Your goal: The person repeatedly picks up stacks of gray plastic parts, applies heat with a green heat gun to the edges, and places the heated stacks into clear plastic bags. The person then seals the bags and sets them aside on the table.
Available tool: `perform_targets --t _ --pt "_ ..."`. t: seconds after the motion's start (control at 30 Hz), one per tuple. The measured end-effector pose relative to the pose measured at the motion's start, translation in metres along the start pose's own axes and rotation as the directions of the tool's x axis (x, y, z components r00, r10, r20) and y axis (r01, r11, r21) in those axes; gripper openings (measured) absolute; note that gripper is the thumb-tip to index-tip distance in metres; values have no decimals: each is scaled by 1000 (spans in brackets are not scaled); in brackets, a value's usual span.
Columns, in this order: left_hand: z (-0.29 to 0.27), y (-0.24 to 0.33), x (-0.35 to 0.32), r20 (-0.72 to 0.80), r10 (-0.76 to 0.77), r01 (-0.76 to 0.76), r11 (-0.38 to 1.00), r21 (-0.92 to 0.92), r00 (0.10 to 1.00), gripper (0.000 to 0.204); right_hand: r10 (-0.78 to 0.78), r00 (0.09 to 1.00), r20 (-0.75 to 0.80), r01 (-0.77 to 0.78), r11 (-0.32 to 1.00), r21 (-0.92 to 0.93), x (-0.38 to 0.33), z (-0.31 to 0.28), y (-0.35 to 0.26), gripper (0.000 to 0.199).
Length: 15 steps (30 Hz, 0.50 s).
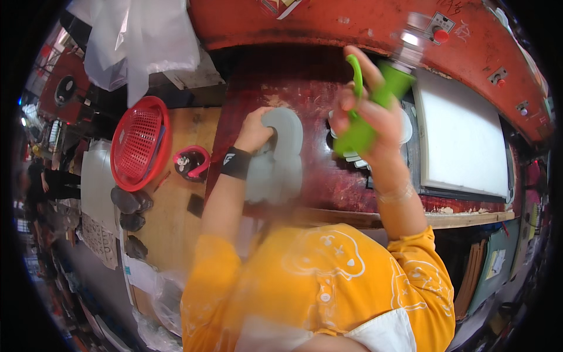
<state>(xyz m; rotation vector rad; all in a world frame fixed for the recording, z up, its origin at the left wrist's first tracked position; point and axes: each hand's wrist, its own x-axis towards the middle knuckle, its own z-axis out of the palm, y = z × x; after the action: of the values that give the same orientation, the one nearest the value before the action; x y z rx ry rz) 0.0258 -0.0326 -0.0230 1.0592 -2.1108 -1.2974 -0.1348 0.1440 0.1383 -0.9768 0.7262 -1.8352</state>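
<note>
My left hand (256, 132), with a black band at its wrist, grips the upper left edge of a grey arch-shaped piece (288, 132) on the dark red table. More grey material (272, 179) lies below it, smeared by motion. Raised over the table's right part, my right hand (375, 120) is closed around a green handheld tool (390, 87). A curved green lever stands beside its body, near my fingers. The tool's far end is silvery and blurred, so its exact kind does not show. Small white pieces (355, 158) lie partly hidden beneath this hand.
A white board (460, 135) lies to the right, under a red machine beam (328, 23) with red buttons. On the wooden surface at left stand a red basket (136, 144) and a dark bowl with a pink rim (192, 163). Clear plastic sheets (141, 44) hang at the upper left.
</note>
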Motion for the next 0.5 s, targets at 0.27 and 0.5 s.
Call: perform_targets --t 0.27,0.5 --pt "-19 -13 1 308 49 182 716 -674 950 47 33 998 62 -29 997 -67 5 11 32 28" --pt "-5 12 -7 97 97 -91 994 -63 991 53 205 978 29 -203 977 -66 10 15 37 27"
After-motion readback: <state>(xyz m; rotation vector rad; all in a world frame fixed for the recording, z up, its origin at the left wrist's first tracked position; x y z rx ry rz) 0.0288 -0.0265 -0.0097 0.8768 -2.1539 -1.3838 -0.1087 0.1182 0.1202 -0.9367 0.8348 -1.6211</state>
